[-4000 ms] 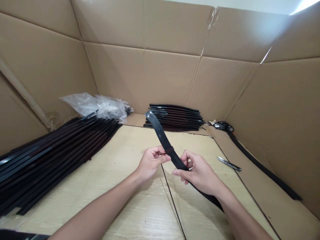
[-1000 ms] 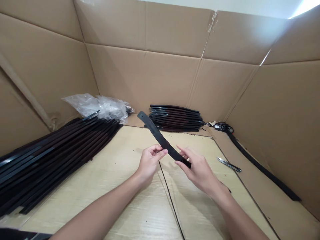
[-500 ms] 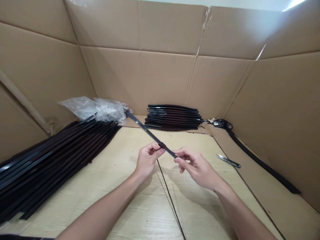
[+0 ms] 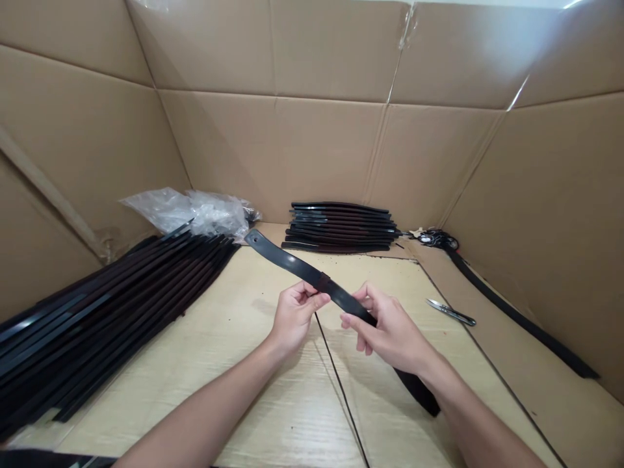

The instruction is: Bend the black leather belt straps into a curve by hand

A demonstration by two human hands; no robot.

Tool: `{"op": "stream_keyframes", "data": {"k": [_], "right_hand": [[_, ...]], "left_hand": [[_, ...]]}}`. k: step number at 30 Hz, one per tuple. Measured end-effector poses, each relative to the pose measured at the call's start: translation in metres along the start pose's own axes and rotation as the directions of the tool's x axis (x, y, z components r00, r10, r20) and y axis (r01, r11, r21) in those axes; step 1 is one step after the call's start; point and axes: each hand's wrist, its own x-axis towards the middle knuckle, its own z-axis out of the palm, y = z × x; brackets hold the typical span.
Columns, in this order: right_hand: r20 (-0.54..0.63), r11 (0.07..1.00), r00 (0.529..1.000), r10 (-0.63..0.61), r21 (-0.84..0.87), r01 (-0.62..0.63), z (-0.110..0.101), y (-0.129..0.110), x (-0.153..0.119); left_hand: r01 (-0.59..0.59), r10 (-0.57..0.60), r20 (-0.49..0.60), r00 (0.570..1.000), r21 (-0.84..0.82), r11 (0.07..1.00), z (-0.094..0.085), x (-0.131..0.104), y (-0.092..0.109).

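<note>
A long, slightly curved black strip (image 4: 287, 260) with a small hole at its far end slants across the middle, its near end low on the right. Around its middle is a dark reddish-brown wrap (image 4: 323, 281). My left hand (image 4: 297, 315) pinches at the strip's lower edge beside the wrap, and a thin dark cord (image 4: 338, 383) runs from those fingers down toward the near edge. My right hand (image 4: 385, 328) is closed round the strip to the right of the wrap, its palm side partly hidden.
Many dark strips (image 4: 121, 312) lie piled at left beside clear plastic bags (image 4: 199, 211). A stack of strips (image 4: 341, 227) lies at the back. Small snips (image 4: 451, 312), tangled black cord (image 4: 433, 238) and a single black strip (image 4: 517, 312) are at right. Cardboard walls (image 4: 322, 143) surround the table.
The strip has been turned from its narrow edge to show its broad face, and its near end now shows below my right hand. The view has shifted slightly.
</note>
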Motion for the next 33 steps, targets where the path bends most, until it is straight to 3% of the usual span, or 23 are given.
{"op": "stream_keyframes", "data": {"k": [10,17,22,33], "right_hand": [[-0.169,0.967,0.957,-0.235,-0.136,0.214,-0.01,-0.01,-0.005],[-0.192,0.977,0.963,-0.187,-0.135,0.163,-0.006,-0.007,0.003],[-0.212,0.966,0.951,-0.225,-0.177,0.189,-0.004,-0.008,0.003],[-0.218,0.984,0.973,-0.074,-0.174,0.035,-0.004,0.007,0.008]], "left_hand": [[-0.041,0.041,-0.022,0.999,-0.025,0.999,0.003,-0.002,0.005],[-0.005,0.006,0.014,1.0,-0.012,1.0,0.002,-0.002,0.006],[-0.004,0.004,0.045,0.999,0.002,1.0,0.001,0.001,0.005],[0.07,-0.075,0.088,0.993,0.065,0.995,-0.001,-0.001,0.002]]}}
